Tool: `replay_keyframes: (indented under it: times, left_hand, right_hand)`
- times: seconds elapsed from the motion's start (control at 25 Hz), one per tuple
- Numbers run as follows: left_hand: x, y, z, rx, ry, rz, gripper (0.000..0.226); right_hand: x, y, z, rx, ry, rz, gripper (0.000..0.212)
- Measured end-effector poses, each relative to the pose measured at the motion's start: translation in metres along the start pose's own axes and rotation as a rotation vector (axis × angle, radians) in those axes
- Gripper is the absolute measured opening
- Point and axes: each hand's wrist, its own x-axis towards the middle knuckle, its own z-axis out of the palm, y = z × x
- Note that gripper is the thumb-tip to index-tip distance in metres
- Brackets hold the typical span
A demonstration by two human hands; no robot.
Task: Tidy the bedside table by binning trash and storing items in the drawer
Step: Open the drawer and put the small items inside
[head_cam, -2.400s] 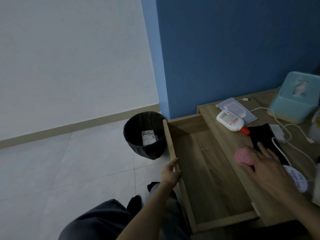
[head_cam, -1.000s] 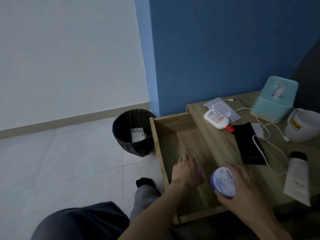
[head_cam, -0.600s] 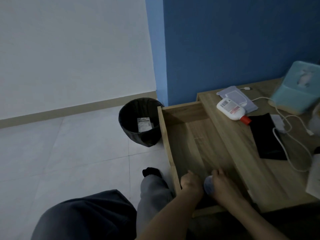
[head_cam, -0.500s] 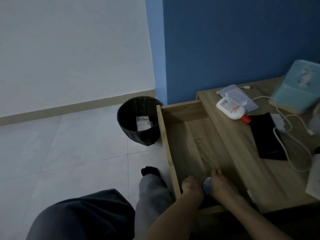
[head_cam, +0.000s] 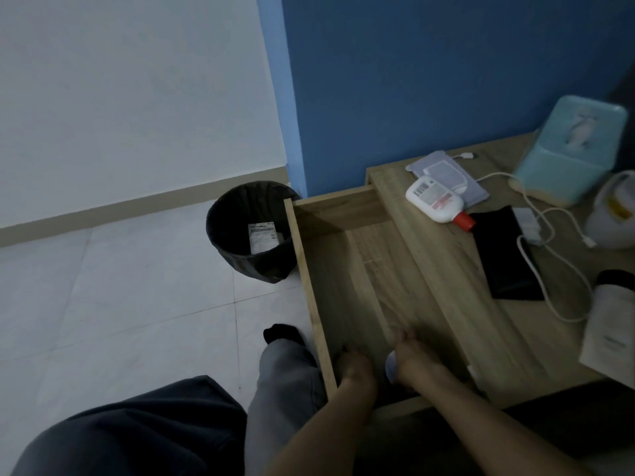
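one jar in right hand

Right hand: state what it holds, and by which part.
The right hand grips a pale round jar, apparently around its side, inside the drawer.

Labels on bottle and tube are too blurred.

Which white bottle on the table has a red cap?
The white barcoded bottle lying by the grey flat packet; the white tube at the right edge has a black cap.
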Motion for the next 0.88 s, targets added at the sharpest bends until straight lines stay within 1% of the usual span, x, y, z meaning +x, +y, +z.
replay_keyframes:
  times: [0.08,0.12,0.2,0.24,0.28,0.32,0.36,0.4,0.44,0.48,0.52,0.56,0.64,0.72,0.88]
  left_hand:
    - [-0.007,-0.003,-0.008,-0.224,0.094,0.009,0.057]
    - [-0.011,-0.003,-0.018,-0.365,0.195,0.038,0.055]
    - [-0.022,-0.005,-0.045,-0.591,0.489,0.084,0.044]
    - [-0.024,-0.004,-0.060,-0.668,0.642,0.134,0.034]
    - [-0.029,0.004,-0.077,-0.723,0.751,0.200,0.026]
    - [-0.035,0.015,-0.093,-0.763,0.820,0.287,0.023]
    - [-0.039,0.031,-0.106,-0.776,0.833,0.385,0.023]
    - [-0.044,0.051,-0.116,-0.786,0.798,0.468,0.025]
    - [-0.048,0.072,-0.123,-0.805,0.712,0.514,0.028]
    - [-0.050,0.091,-0.127,-0.836,0.605,0.532,0.031]
    - [-0.048,0.108,-0.130,-0.867,0.521,0.515,0.032]
    - [-0.046,0.121,-0.133,-0.902,0.470,0.474,0.032]
    - [-0.043,0.136,-0.139,-0.948,0.443,0.400,0.030]
    - [-0.040,0.144,-0.143,-0.972,0.429,0.362,0.038]
    - [-0.036,0.161,-0.154,-0.899,0.404,0.222,0.083]
  right_hand:
    - [-0.021,-0.001,-0.010,0.027,0.120,-0.115,0.065]
    - [-0.037,0.005,-0.019,0.112,0.213,-0.192,0.060]
    - [-0.073,0.021,-0.040,0.365,0.371,-0.308,0.043]
    - [-0.092,0.033,-0.051,0.474,0.459,-0.310,0.034]
    - [-0.107,0.050,-0.063,0.543,0.565,-0.271,0.029]
    - [-0.117,0.068,-0.073,0.559,0.697,-0.206,0.029]
    - [-0.121,0.089,-0.080,0.537,0.851,-0.114,0.030]
    - [-0.121,0.108,-0.085,0.494,0.979,0.023,0.033]
    - [-0.118,0.124,-0.090,0.466,1.039,0.186,0.039]
    - [-0.112,0.138,-0.092,0.451,1.031,0.331,0.048]
    - [-0.105,0.150,-0.092,0.440,0.974,0.436,0.057]
    - [-0.099,0.157,-0.091,0.436,0.894,0.503,0.064]
    - [-0.087,0.166,-0.088,0.458,0.750,0.557,0.074]
    - [-0.079,0.169,-0.086,0.501,0.721,0.521,0.075]
    - [-0.071,0.169,-0.089,0.571,0.771,0.434,0.062]
